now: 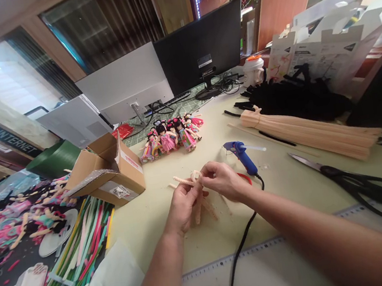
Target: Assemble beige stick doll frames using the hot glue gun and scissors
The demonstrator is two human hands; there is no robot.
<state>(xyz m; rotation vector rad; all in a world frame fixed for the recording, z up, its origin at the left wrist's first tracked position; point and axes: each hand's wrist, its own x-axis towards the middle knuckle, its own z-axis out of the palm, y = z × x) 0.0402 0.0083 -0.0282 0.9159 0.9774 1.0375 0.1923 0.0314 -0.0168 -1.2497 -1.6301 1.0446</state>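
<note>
Over the middle of the mat, my left hand (185,205) grips a doll body of beige pipe cleaners (205,208), its arms poking out to the left and two legs hanging below. My right hand (222,179) pinches at the looped top of the same doll body, fingers closed. A blue hot glue gun (244,156) lies just beyond my right hand, a clear glue stick in its back and a black cord running toward me. Part of a red ring (245,178) shows beside my right wrist.
Finished dolls (172,136) in pink sit ahead. An open cardboard box (120,172) stands to the left, with colored pipe cleaners (80,243) nearby. Large black scissors (353,186) and a beige pipe cleaner bundle (310,133) lie to the right. Monitors (203,51) stand behind.
</note>
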